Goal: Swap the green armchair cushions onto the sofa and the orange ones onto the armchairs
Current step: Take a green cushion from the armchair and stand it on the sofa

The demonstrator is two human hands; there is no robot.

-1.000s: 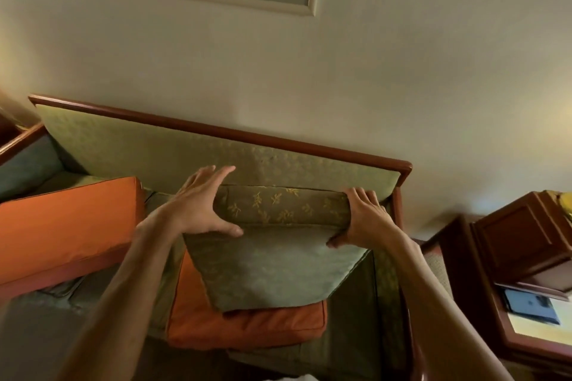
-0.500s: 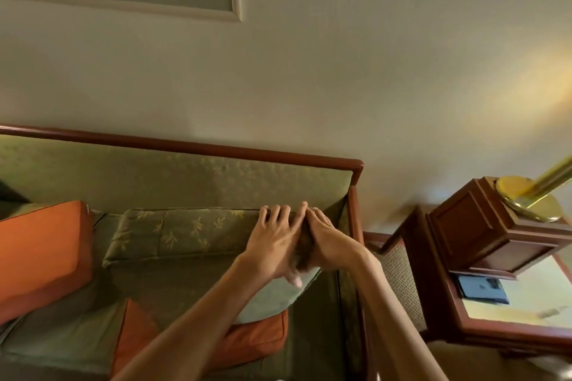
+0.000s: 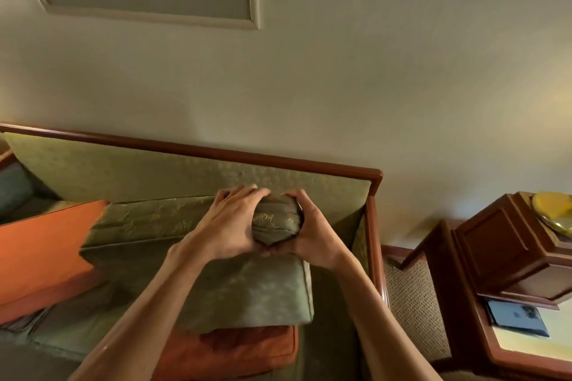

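Now squeezing green cushion corner between left hand and right hand, closer together than earlier; settling it against sofa back.

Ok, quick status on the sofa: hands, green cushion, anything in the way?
Left hand and right hand both grip the green cushion at its back right corner. It lies on an orange cushion, still on the sofa.

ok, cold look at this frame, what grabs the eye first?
Both hands, left hand and right hand, squeezing the upper right corner of a green cushion at the right end of the sofa. That cushion lies on an orange cushion peeking out below it; another orange cushion leans at the left. A blue phone lies on the side table to the right.
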